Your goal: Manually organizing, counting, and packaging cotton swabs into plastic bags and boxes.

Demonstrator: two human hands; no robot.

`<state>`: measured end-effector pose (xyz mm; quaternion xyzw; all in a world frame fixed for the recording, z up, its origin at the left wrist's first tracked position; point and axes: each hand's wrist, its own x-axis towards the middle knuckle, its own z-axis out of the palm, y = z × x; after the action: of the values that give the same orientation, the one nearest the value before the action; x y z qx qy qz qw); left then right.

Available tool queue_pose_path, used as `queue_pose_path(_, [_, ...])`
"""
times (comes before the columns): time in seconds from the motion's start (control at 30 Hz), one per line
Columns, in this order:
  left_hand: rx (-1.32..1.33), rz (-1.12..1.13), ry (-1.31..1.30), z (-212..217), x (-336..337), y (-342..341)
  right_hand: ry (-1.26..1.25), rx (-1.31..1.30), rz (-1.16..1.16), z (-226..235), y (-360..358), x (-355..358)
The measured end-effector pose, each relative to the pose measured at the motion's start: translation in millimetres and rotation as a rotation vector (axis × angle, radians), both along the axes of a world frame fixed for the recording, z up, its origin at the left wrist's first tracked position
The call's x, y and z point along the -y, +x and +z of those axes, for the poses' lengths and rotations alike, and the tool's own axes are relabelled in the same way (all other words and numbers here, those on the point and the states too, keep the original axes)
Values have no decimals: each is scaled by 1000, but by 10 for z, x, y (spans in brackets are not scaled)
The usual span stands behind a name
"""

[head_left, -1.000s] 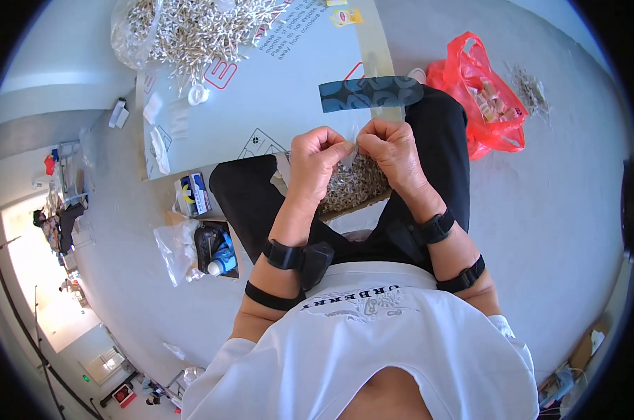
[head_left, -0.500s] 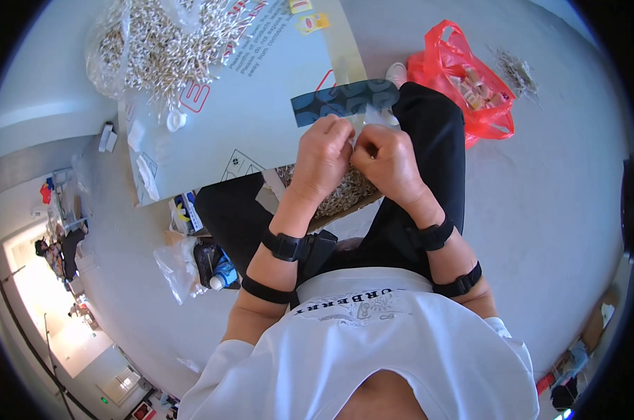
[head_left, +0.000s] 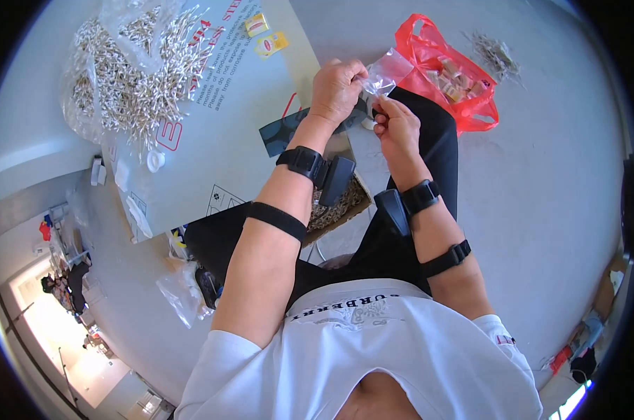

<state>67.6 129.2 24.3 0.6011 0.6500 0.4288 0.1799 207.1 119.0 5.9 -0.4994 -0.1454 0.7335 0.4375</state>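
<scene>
My left hand [head_left: 338, 89] and my right hand [head_left: 400, 127] are raised above my right thigh, close together. Each pinches an edge of a small clear plastic bag [head_left: 390, 68], which stands up between them. Whether anything lies inside the bag I cannot make out. Under my left wrist, a dark blue translucent sheet [head_left: 276, 137] rests on the table and is partly hidden. Between my knees, below the hands, an open cardboard box [head_left: 343, 222] holds many small brownish-white sticks.
A heap of cotton swabs [head_left: 131, 70] in clear plastic covers the far left of the table [head_left: 240, 126]. Near it are a white tape roll [head_left: 156, 161] and yellow packets [head_left: 270, 45]. On the floor at right, a red plastic bag [head_left: 483, 120] holds small packages, beside a loose grey bundle [head_left: 498, 56].
Both hands have moved forward, away from my body, and slightly apart. The clear bag, mostly hidden between the fists before, now shows spread between them. The view has shifted a little.
</scene>
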Motion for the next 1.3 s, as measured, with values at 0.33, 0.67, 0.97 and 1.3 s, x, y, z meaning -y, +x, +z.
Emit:
queue_pose_path(0.33, [-253,-166,-20,-78,12,-137,-68,151,-28,-25,-74,151])
queue_pose_path(0.67, [-406,-178,126,-32,143,-87,55,149,-61,21,-61,227])
queue_pose_path(0.97, [-267,-316,67,12,321,-251,61,174,53,56,-54,429])
queue_pose_path(1.3, [57,-230,-455,192,219,-460,146,220,114,146,-208,621])
